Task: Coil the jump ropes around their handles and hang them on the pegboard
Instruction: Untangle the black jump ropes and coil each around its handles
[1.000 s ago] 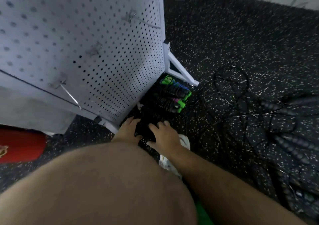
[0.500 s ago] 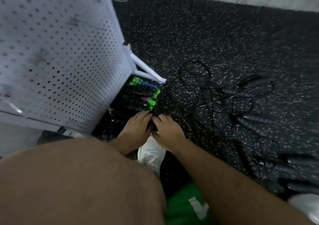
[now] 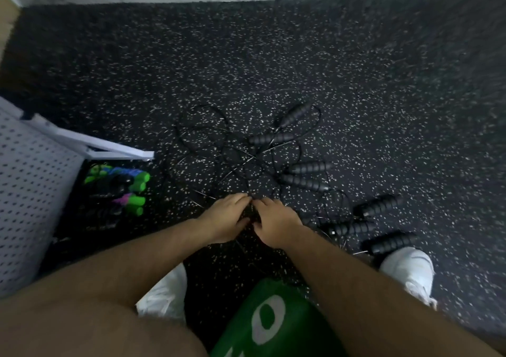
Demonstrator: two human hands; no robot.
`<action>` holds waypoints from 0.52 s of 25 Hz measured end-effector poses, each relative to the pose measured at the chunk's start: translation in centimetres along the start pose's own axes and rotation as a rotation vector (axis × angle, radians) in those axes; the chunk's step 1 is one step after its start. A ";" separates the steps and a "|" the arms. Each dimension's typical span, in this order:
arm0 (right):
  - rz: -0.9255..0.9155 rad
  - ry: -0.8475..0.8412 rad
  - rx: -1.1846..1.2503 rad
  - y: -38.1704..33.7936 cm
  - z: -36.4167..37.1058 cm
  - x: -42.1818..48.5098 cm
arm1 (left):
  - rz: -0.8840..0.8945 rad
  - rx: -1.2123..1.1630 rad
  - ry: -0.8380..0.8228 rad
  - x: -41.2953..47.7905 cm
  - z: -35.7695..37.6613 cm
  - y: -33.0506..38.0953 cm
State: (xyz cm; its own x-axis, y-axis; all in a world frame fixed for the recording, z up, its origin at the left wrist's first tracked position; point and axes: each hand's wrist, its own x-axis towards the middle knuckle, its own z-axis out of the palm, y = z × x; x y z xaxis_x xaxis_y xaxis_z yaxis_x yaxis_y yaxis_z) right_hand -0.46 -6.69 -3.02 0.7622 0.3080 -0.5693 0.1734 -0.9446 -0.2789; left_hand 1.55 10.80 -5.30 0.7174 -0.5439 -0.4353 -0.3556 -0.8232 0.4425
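Note:
My left hand [image 3: 228,217] and my right hand [image 3: 273,225] meet low over the speckled black floor, both curled round a dark jump rope handle [image 3: 250,213] that is mostly hidden between them. Thin black ropes [image 3: 219,148] lie tangled on the floor just beyond my fingers. Several black ribbed handles [image 3: 309,167] are scattered to the right. The white pegboard [image 3: 30,181] stands at the left edge, partly out of frame.
A pile of ropes with green and purple handles [image 3: 128,189] lies by the pegboard's white foot [image 3: 109,147]. My white shoes [image 3: 408,271] stand on the floor, more black handles [image 3: 377,206] near the right one. A pale wall runs along the top.
The view has swung right, pushing the pegboard to the left edge. My hands have come together and shifted from beside the green-handled pile toward the tangled black ropes.

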 end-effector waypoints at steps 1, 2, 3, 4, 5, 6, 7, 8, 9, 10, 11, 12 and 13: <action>0.027 -0.003 -0.002 0.9 0.4 0.0 | -0.002 0.031 -0.049 1.2 0.6 0.3; 0.050 -0.012 0.003 1.7 0.8 0.1 | -0.001 0.063 -0.095 2.2 1.1 0.6; 0.069 -0.030 0.012 2.4 1.1 0.2 | 0.000 0.092 -0.136 3.0 1.6 0.8; 0.088 -0.055 0.033 3.0 1.5 0.3 | -0.006 0.118 -0.177 3.8 2.0 1.0; 0.102 -0.083 0.056 3.4 1.7 0.4 | -0.013 0.141 -0.205 4.6 2.2 1.1; 0.113 -0.111 0.076 3.6 2.0 0.5 | -0.024 0.163 -0.228 5.1 2.4 1.0; 0.121 -0.126 0.089 3.8 2.3 0.5 | -0.030 0.187 -0.240 5.7 2.4 0.9; 0.125 -0.123 0.089 3.9 2.6 0.5 | -0.029 0.218 -0.241 6.1 2.4 0.7; 0.127 -0.108 0.077 4.0 2.8 0.6 | -0.015 0.260 -0.227 6.3 2.2 0.6; 0.127 -0.087 0.056 3.9 2.9 0.7 | 0.012 0.308 -0.201 6.4 1.9 0.6; 0.124 -0.060 0.035 3.8 2.9 0.8 | 0.043 0.357 -0.163 6.4 1.6 0.7; 0.118 -0.027 0.027 3.6 2.8 1.0 | 0.075 0.386 -0.117 6.3 1.4 0.7; 0.117 0.015 0.039 3.6 2.5 1.1 | 0.106 0.377 -0.063 6.2 1.2 0.8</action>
State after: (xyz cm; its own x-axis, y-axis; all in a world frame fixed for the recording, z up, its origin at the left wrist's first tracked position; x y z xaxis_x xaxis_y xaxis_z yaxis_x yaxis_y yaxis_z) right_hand -0.53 -9.43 -6.55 0.7850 0.1937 -0.5884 0.0584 -0.9688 -0.2410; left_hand 5.01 6.54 -8.57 0.6311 -0.6286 -0.4546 -0.6294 -0.7575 0.1736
